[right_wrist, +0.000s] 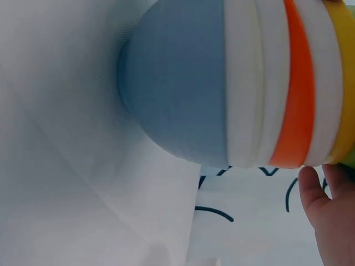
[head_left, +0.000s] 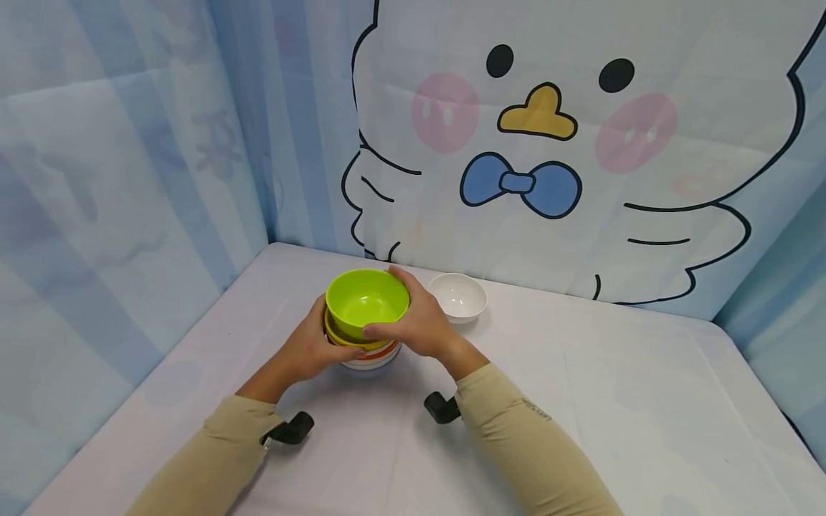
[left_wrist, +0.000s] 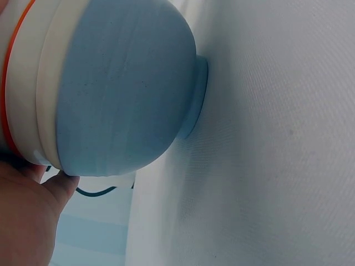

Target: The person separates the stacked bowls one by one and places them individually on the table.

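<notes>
You work at a pale table [head_left: 645, 416] set against a backdrop [head_left: 535, 240] printed with a white cartoon bird; blue-striped curtains [head_left: 97, 215] flank both sides. The table's near edge is out of frame. Your left hand [head_left: 310, 350] grips the side of a bowl stack [left_wrist: 127, 94], thumb at the rim of its yellow bowl [head_left: 340, 338]; your right hand [head_left: 421, 317] holds the uppermost green bowl [head_left: 368, 297], thumb at the near rim. The stack is at the table's far left, blue outside at the base; whether its foot touches the cloth cannot be confirmed. A white bowl [head_left: 458, 297] lies just beyond your right hand. Your far fingertips are partly hidden, the stack's lower interiors are covered, and both wrist views cut off its top.
</notes>
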Motion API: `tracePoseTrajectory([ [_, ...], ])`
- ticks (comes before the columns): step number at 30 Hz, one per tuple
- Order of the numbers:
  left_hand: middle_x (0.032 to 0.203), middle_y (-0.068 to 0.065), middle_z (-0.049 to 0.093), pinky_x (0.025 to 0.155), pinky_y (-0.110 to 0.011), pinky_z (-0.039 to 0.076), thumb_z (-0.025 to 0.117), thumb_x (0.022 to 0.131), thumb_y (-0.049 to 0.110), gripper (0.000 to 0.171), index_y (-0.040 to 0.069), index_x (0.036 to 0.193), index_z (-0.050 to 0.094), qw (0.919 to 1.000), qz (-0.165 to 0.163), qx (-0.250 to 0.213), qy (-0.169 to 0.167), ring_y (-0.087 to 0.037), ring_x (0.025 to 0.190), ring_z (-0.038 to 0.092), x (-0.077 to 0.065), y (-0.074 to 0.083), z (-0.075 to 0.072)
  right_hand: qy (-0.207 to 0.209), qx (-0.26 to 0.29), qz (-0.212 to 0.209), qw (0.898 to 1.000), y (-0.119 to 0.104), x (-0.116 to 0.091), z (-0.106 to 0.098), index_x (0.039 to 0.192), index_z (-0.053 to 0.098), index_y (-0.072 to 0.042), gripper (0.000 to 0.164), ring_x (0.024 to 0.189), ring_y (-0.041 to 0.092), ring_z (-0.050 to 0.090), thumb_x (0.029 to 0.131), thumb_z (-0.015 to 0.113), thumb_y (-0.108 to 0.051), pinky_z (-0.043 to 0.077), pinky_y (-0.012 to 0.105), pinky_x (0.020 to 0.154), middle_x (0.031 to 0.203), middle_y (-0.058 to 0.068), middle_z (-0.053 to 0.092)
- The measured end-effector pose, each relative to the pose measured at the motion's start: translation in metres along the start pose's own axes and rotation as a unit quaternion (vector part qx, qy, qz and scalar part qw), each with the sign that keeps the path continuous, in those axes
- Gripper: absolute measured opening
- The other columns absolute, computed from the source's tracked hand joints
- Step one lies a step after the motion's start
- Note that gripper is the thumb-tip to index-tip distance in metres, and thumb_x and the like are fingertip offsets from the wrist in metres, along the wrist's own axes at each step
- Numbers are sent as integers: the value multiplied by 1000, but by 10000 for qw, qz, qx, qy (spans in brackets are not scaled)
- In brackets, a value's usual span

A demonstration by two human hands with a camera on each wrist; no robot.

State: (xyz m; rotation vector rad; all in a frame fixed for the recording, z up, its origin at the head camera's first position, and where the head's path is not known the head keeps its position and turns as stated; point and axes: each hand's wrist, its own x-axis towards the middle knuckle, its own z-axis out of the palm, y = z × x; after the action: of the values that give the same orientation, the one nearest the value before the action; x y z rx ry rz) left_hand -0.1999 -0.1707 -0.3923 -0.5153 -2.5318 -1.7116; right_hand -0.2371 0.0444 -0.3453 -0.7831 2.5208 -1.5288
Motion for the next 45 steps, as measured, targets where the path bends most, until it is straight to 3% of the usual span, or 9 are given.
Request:
tracePoseTrajectory([
  [11,145,-17,40,105,-52,43,84,82,18,101,7,156,15,9996,-263,57,11,-35,126,46,-1,3,0,269,374,-84,9989,-14,-4,-21,157,27,-10,100,118,28,55,77,86,-24,52,38,96,145,10,47],
  [17,146,-19,39,107,-53,41,84,83,18,105,5,157,11,9993,-382,27,-3,-36,128,45,-1,3,-1,449,404,-116,9981,-12,-8,-33,158,24,-8,104,121,29,54,76,87,-20,51,38,97,154,6,39],
  [28,152,-21,34,108,-54,38,85,81,22,109,4,158,10,9984,-558,61,23,-39,133,42,0,5,0,913,108,227,9955,6,-20,-63,159,22,-8,106,125,31,47,77,88,-23,47,42,102,155,11,36],
  [45,153,-20,32,110,-53,36,85,81,18,109,4,158,9,9984,-565,-1,11,-39,134,40,1,4,0,1699,-205,701,9828,47,-41,-102,159,17,-5,102,129,34,43,83,83,-27,45,47,105,157,15,31],
])
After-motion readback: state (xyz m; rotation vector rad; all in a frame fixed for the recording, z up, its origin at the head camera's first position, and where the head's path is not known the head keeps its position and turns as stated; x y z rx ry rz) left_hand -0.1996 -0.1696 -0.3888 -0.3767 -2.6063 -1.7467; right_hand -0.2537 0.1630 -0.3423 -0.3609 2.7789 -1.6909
